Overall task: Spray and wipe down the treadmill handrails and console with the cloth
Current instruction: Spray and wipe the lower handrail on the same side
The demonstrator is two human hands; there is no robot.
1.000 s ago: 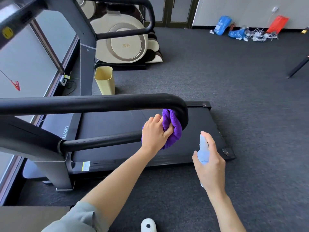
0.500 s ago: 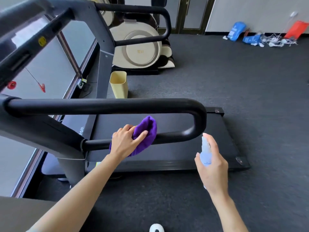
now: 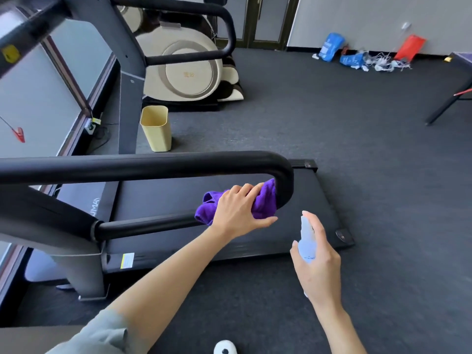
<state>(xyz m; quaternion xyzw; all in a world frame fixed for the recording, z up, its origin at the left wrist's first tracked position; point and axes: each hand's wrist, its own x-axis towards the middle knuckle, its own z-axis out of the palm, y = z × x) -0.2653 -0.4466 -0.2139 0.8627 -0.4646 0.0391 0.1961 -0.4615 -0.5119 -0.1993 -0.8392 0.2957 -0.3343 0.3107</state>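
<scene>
The treadmill's near black handrail [image 3: 143, 166] runs from the left, bends down at its right end and comes back as a lower bar [image 3: 145, 224]. My left hand [image 3: 236, 209] holds a purple cloth [image 3: 264, 201] wrapped over the lower bar, right at the inside of the bend. My right hand [image 3: 318, 261] grips a small pale spray bottle [image 3: 306, 240] upright, to the right of the rail and apart from it, nozzle toward the bend. The far handrail [image 3: 204, 29] shows at the top. The console is out of view.
The treadmill deck [image 3: 314, 200] lies under the rail on dark carpet. A yellow bin [image 3: 155, 127] stands beyond it, next to a beige machine [image 3: 186, 70]. Blue and red bags [image 3: 357, 54] lie by the far wall. A table leg [image 3: 447, 106] is at the right.
My left hand has slid the purple cloth right along the lower bar, from its middle back to the bend. My right hand has kept the spray bottle in about the same place.
</scene>
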